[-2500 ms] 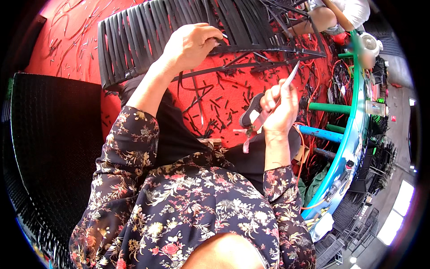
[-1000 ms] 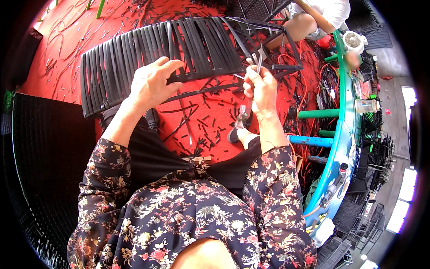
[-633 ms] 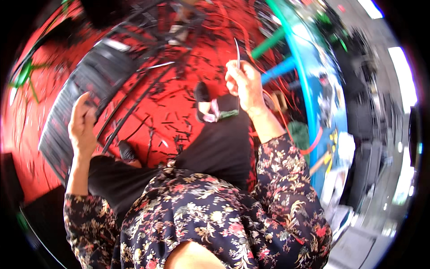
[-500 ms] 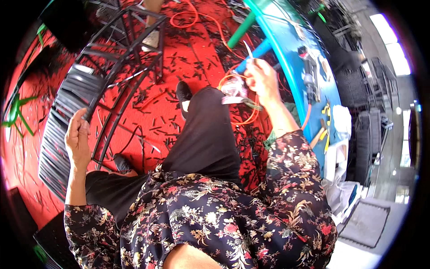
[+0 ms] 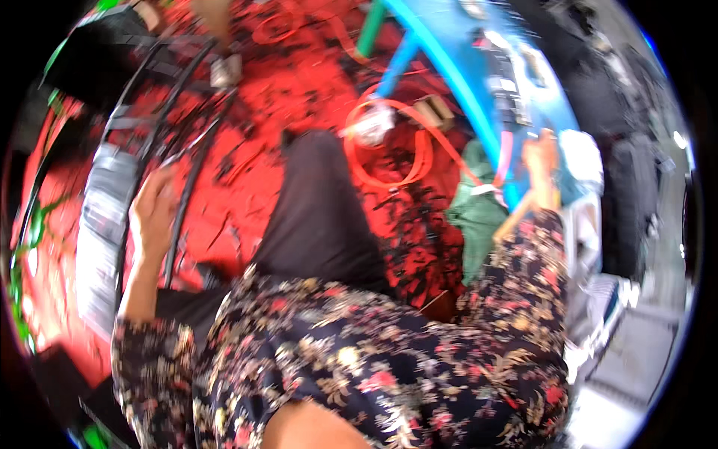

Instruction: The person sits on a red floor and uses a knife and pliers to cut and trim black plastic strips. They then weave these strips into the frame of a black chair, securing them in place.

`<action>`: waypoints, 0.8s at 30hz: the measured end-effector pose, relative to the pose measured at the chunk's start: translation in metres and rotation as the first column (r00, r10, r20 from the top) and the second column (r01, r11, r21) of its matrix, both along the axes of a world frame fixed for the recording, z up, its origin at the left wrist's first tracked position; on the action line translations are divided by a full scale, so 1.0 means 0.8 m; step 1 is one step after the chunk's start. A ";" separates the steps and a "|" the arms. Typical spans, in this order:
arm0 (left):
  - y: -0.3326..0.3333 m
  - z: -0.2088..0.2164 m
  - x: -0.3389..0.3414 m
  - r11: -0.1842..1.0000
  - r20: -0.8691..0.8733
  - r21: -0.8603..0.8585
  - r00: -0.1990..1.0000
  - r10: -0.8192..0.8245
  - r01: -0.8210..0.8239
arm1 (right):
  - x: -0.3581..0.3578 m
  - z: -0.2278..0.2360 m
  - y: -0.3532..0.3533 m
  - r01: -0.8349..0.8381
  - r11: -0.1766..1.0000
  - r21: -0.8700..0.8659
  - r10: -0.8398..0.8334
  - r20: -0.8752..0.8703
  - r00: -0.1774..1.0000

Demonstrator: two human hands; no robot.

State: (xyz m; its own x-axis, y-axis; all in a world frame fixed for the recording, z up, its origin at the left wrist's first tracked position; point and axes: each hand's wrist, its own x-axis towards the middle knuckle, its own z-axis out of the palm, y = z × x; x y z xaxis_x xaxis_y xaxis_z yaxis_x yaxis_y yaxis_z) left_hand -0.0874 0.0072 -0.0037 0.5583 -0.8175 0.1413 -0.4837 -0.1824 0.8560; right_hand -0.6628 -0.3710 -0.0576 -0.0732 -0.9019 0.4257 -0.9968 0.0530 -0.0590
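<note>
Apparently the covering is part done: dark strips, washed pale by glare, fill the near stretch of the frame point(image 5: 105, 217) by your left side, while bare bars point(image 5: 188, 194) stand open next to it; whether those are meant to be covered, you cannot tell from this view. Your left hand point(image 5: 153, 213) is right beside the frame, overlapping its bars in view, the fingers loosely bent and close together, and you cannot tell whether they touch or pinch anything. Your right hand point(image 5: 540, 161) is well apart from it, over the blue bench point(image 5: 452, 34) (too smeared by motion to say whether its fingers are wide, narrow or holding something). Just beside that wrist shows a light wooden handle point(image 5: 512, 218); a dark tool point(image 5: 502, 82) lies on the bench, and a white bundle point(image 5: 580, 161) is near your hand. Below the bench edge hangs a green cloth point(image 5: 473, 217), with a coiled orange hose point(image 5: 423, 153) and a small cardboard box point(image 5: 435, 111) near it. Under all this is red carpet point(image 5: 299, 82), littered with black scraps point(image 5: 419, 254). Another person's foot point(image 5: 224, 71) rests toward the upper left, and dark stacked shapes point(image 5: 630, 209) line the room's right side.
</note>
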 end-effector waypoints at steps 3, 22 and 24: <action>-0.003 0.019 -0.019 0.998 -0.007 -0.048 0.999 -0.040 0.040 | 0.093 0.044 0.055 -0.427 0.903 -0.049 0.399 0.464 0.791; 0.011 0.066 -0.030 0.970 -0.444 -0.221 0.876 -0.191 0.100 | 0.562 0.043 0.374 -0.919 -0.149 -0.365 -0.127 0.929 -0.348; 0.022 0.053 -0.020 0.976 -0.383 -0.186 0.906 -0.179 0.114 | 0.563 0.035 0.373 -0.931 -0.220 -0.289 -0.154 0.953 -0.260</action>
State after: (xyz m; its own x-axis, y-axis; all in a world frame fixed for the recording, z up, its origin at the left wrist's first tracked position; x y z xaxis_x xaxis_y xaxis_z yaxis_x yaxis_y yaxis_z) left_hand -0.1035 0.0248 0.0389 0.4703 -0.8800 0.0663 -0.1112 0.0154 0.9937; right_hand -0.2121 -0.0722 -0.0296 0.9676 -0.1999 0.1546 0.1945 0.1987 -0.9606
